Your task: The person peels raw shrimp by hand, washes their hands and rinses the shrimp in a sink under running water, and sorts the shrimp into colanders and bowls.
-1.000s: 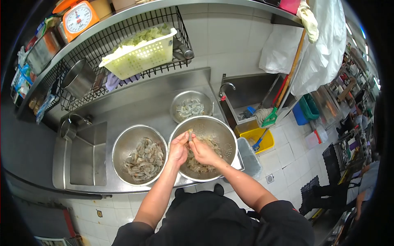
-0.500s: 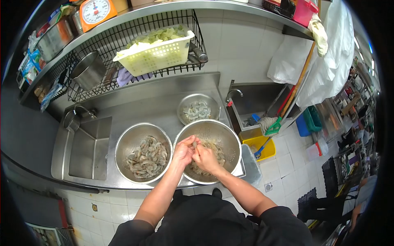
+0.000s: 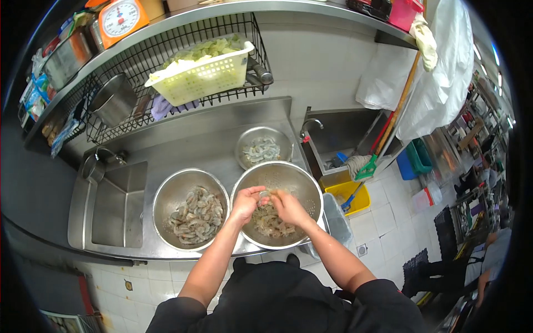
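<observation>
My left hand (image 3: 245, 205) pinches a grey shrimp (image 3: 263, 197) between thumb and fingers, above a large perforated steel bowl. Close against it on the right, my right hand (image 3: 288, 209) has its fingers curled together. Its fingertips are smeared by motion, and what they grip cannot be made out. Shrimp shells and heads (image 3: 270, 223) lie in this perforated bowl (image 3: 307, 186). To the left, another steel bowl (image 3: 166, 191) holds a pile of whole grey shrimp (image 3: 195, 216). Behind, a smaller steel bowl (image 3: 244, 139) contains pale peeled shrimp (image 3: 262, 150).
A sink (image 3: 119, 205) is set into the steel counter (image 3: 183, 147) at left. Above hangs a wire rack (image 3: 166, 61) with a basket of cut greens (image 3: 205, 75). At right stand a yellow mop bucket (image 3: 355, 197) and a broom (image 3: 367, 169). Another person (image 3: 486, 272) is far right.
My hands have drawn slightly apart, the right one shifting to the right. The shrimp stays in my left fingers. The whole view has shifted a little.
</observation>
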Tool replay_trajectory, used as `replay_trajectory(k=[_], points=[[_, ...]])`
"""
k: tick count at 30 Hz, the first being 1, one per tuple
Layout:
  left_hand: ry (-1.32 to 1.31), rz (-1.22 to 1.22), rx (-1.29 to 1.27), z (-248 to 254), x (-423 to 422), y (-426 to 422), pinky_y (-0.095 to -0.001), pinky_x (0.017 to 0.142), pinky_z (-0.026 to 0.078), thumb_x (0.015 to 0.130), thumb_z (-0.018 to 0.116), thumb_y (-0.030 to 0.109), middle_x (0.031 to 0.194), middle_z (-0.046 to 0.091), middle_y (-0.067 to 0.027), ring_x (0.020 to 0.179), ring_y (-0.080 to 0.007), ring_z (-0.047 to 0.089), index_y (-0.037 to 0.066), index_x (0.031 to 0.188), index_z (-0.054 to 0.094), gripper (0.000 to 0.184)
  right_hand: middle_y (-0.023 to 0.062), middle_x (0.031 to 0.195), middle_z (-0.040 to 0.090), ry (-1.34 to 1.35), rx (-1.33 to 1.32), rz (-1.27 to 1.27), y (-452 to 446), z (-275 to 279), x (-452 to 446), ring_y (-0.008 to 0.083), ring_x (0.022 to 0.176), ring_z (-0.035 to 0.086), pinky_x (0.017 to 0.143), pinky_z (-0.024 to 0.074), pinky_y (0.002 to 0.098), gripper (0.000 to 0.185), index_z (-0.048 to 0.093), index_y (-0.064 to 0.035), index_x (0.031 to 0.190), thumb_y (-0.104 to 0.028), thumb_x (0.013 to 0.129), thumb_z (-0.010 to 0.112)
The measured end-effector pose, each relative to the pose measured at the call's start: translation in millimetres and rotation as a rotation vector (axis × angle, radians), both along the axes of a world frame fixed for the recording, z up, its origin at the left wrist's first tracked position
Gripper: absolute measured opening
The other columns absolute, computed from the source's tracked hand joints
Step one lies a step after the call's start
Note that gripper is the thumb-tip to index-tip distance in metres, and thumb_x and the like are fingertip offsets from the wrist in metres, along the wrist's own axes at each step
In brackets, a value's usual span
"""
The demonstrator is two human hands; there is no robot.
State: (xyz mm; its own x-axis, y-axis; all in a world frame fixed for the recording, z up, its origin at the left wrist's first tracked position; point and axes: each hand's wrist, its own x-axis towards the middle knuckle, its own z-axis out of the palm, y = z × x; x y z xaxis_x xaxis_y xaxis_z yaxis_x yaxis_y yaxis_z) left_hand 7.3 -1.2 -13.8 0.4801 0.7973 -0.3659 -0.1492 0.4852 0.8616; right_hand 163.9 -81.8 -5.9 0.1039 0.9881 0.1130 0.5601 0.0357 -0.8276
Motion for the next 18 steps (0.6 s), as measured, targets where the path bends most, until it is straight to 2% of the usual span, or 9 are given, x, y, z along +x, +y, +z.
replay_trajectory(k=[2, 4, 7, 10, 13, 18], points=[[-0.012, -0.044, 0.042, -2.1, 5.6, -4.6, -0.0271, 0.068, 0.055, 0.091, 0.050, -0.002, 0.093, 0.066, -0.0137, 0.075, -0.0171, 0.065, -0.008, 0.121, 0.054, 0.032, 0.0260, 0.088, 0.064, 0.023, 0.010, -0.037, 7.7, 8.6, -4.0, 0.0442, 0.085, 0.061, 0.074, 0.0475, 0.0466, 0.020, 0.062, 0.0009, 0.095, -0.015, 0.093, 0.050], [0.115, -0.013, 0.252, 4.3, 9.0, -12.2, -0.0250, 0.070, 0.054, 0.090, 0.050, -0.004, 0.087, 0.069, -0.0131, 0.076, -0.0146, 0.066, -0.009, 0.117, 0.058, 0.029, 0.0261, 0.087, 0.063, 0.046, 0.021, -0.068, 9.7, 10.5, -4.3, 0.0443, 0.084, 0.061, 0.073, 0.0472, 0.0462, 0.017, 0.061, 0.0015, 0.094, -0.011, 0.092, 0.051], [0.172, 0.009, 0.307, 11.6, 8.2, -13.4, -0.0250, 0.070, 0.054, 0.089, 0.052, -0.004, 0.083, 0.069, -0.0132, 0.074, -0.0142, 0.067, -0.009, 0.112, 0.061, 0.025, 0.0258, 0.086, 0.062, -0.002, 0.083, -0.037, 13.4, 7.2, -2.9, 0.0445, 0.084, 0.060, 0.073, 0.0466, 0.0463, 0.015, 0.060, 0.0022, 0.094, -0.009, 0.091, 0.051], [0.173, -0.016, 0.297, 19.6, 6.5, -13.7, -0.0251, 0.070, 0.054, 0.089, 0.058, -0.001, 0.086, 0.069, -0.0139, 0.071, -0.0147, 0.066, -0.011, 0.110, 0.059, 0.023, 0.0251, 0.087, 0.061, -0.009, 0.106, -0.012, 14.5, 8.2, -1.5, 0.0439, 0.085, 0.059, 0.073, 0.0467, 0.0451, 0.013, 0.060, 0.0034, 0.093, -0.006, 0.090, 0.051], [0.116, 0.039, 0.245, 15.0, 5.3, -12.1, -0.0248, 0.067, 0.054, 0.087, 0.063, 0.000, 0.085, 0.069, -0.0136, 0.070, -0.0158, 0.066, -0.010, 0.103, 0.062, 0.019, 0.0254, 0.084, 0.059, 0.015, 0.148, 0.028, 15.9, 10.5, -1.2, 0.0447, 0.082, 0.058, 0.070, 0.0452, 0.0480, 0.007, 0.056, 0.0032, 0.084, -0.001, 0.085, 0.051], [0.047, 0.075, 0.121, 7.5, 2.0, -11.5, -0.0261, 0.069, 0.054, 0.086, 0.065, -0.001, 0.086, 0.068, -0.0134, 0.073, -0.0170, 0.066, -0.009, 0.097, 0.063, 0.014, 0.0255, 0.083, 0.060, -0.167, 0.248, 0.182, 14.0, 14.6, -1.9, 0.0433, 0.081, 0.060, 0.071, 0.0480, 0.0477, 0.009, 0.057, 0.0045, 0.082, -0.003, 0.083, 0.052]])
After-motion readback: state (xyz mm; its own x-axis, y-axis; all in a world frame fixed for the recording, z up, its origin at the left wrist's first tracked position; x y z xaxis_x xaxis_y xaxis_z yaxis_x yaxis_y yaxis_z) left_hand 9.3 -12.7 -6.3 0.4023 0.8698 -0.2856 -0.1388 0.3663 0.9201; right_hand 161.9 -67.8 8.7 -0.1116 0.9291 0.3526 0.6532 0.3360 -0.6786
